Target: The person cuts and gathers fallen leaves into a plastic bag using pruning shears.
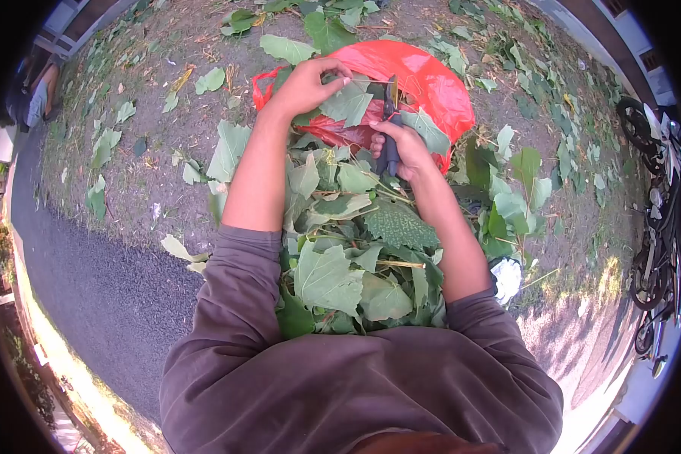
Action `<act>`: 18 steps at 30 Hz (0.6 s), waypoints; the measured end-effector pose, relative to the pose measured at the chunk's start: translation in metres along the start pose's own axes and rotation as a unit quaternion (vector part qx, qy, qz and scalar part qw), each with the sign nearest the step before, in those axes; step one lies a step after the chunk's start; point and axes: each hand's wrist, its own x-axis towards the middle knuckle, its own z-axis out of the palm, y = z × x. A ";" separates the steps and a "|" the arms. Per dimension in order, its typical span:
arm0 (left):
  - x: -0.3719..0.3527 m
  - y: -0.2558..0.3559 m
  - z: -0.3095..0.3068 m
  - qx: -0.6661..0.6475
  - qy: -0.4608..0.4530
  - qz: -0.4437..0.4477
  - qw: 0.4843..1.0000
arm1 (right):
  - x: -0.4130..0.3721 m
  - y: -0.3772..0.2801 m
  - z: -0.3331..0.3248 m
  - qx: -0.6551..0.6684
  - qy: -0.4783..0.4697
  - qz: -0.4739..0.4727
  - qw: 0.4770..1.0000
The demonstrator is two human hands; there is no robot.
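My left hand [310,87] pinches a green leaf [348,104] near its stem, over the mouth of a red plastic bag [424,68]. In my right hand [403,147] is a pair of dark-handled pruning shears [390,129], fingers wrapped round the handles and blades pointing away from me. The blades are close to the right of the held leaf. Another leaf [427,130] overlaps the bag beside my right hand. A large heap of cut leaves [363,250] lies between my forearms, right against my body.
Loose leaves are scattered over the bare soil [166,144]. Leafy stems [518,197] lie to the right of the heap. Dark asphalt [121,303] borders the soil at left. Motorbikes [654,204] stand at the far right, and another person [41,91] is at the far left.
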 end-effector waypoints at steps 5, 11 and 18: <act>0.011 -0.007 0.002 -0.055 0.075 -0.042 0.995 | -0.005 -0.003 0.021 -0.046 0.009 -0.040 0.998; 0.008 0.007 0.015 -0.010 -0.088 -0.026 0.996 | 0.002 0.001 0.014 -0.096 0.028 -0.075 0.992; 0.004 0.012 0.005 0.102 -0.011 0.022 0.994 | 0.005 0.001 0.006 -0.048 0.065 -0.070 0.994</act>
